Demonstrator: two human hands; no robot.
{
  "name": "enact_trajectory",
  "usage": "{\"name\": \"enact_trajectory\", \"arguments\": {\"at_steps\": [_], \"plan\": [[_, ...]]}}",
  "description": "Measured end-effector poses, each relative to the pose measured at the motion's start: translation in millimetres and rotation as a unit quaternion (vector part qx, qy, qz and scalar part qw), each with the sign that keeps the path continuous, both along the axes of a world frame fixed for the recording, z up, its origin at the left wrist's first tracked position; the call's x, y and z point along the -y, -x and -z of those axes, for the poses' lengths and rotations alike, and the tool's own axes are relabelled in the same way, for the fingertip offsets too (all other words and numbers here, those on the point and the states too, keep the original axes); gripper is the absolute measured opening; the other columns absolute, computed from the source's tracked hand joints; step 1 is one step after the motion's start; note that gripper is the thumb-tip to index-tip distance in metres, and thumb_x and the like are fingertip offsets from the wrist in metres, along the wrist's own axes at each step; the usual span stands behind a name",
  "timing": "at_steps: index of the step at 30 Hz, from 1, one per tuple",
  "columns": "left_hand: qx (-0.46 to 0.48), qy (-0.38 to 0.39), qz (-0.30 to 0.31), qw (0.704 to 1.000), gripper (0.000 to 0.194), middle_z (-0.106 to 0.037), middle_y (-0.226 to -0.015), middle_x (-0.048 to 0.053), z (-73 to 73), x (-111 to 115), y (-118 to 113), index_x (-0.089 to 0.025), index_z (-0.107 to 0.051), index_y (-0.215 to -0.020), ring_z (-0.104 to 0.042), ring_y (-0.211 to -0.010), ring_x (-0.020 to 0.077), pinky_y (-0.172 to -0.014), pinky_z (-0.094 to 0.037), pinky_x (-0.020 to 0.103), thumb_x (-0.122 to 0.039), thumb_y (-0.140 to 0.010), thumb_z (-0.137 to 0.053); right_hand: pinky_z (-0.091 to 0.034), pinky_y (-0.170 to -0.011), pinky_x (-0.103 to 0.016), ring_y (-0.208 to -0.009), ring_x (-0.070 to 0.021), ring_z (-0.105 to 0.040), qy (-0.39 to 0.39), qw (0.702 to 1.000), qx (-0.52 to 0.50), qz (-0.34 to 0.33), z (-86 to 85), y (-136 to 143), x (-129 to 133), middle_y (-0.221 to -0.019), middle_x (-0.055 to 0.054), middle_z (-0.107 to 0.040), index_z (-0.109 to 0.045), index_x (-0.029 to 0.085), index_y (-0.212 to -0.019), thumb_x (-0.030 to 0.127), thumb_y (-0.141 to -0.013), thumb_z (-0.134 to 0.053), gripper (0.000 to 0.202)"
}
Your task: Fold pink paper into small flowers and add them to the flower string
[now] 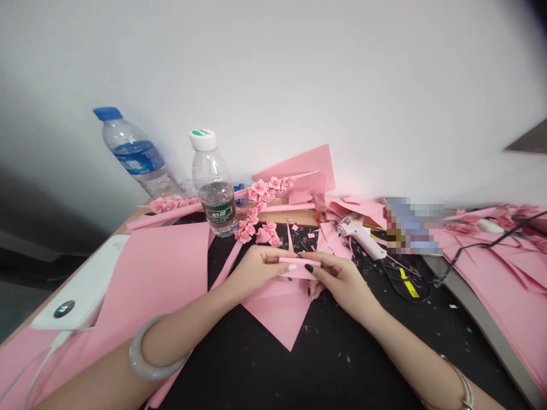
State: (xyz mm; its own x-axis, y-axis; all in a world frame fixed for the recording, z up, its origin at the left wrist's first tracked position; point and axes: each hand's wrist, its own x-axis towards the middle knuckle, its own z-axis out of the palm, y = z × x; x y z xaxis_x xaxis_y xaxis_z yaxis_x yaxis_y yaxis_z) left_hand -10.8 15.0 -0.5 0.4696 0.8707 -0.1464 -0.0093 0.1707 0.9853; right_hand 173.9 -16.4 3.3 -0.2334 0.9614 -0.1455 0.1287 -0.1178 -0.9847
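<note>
A pink sheet of paper [280, 310] lies over the black mat, one corner pointing toward me, its far end rolled up. My left hand [265, 267] pinches the left part of the rolled end between thumb and fingers. At the right part, my right hand [335, 276] grips the same roll, thumb on top and fingertips curled beneath. The two hands are close together, with a short stretch of the roll showing between the thumbs. Just beyond them are folded pink paper roses [268, 233] and small paper scraps.
Two water bottles, one blue-capped [139, 154] and one white-capped [213, 193], stand at the back left. A white power bank [81, 285] rests on pink paper at left. A glue gun [361, 234] with a cable lies back right, near stacked pink sheets [496, 279].
</note>
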Motion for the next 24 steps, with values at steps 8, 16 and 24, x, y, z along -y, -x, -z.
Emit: {"name": "enact_trajectory", "arguments": {"at_steps": [8, 16, 24], "plan": [[-0.006, -0.001, -0.003, 1.0, 0.03, -0.068, -0.09, 0.008, -1.6, -0.2, -1.1, -0.012, -0.066, -0.097, -0.062, -0.08, 0.0176, -0.065, -0.052, 0.024, -0.019, -0.068, -0.064, -0.052, -0.05, -0.025, -0.045, -0.0114, -0.059, -0.004, 1.0, 0.024, 0.005, -2.4, 0.6, 0.8, -0.051, 0.003, -0.06, -0.057, 0.014, -0.107, 0.019, -0.077, -0.047, 0.032], [-0.016, 0.012, -0.016, 1.0, 0.032, -0.068, -0.091, 0.008, 1.5, -0.7, -1.2, -0.012, -0.066, -0.097, -0.063, -0.077, 0.0167, -0.065, -0.053, 0.025, -0.018, -0.066, -0.065, -0.052, -0.049, -0.024, -0.045, -0.0117, -0.06, -0.006, 1.0, 0.028, 0.003, -1.4, 0.0, 0.7, -0.05, 0.003, -0.06, -0.056, 0.013, -0.107, 0.018, -0.077, -0.047, 0.032], [-0.018, 0.022, -0.037, 0.999, 0.027, -0.069, -0.085, 0.006, 4.2, -0.3, -2.5, -0.011, -0.066, -0.091, -0.063, -0.073, 0.0151, -0.063, -0.053, 0.025, -0.013, -0.064, -0.064, -0.054, -0.052, -0.027, -0.049, -0.0139, -0.063, -0.002, 1.0, 0.01, 0.01, -1.6, 1.1, 0.0, -0.054, 0.002, -0.061, -0.055, 0.014, -0.102, 0.02, -0.076, -0.05, 0.028]]}}
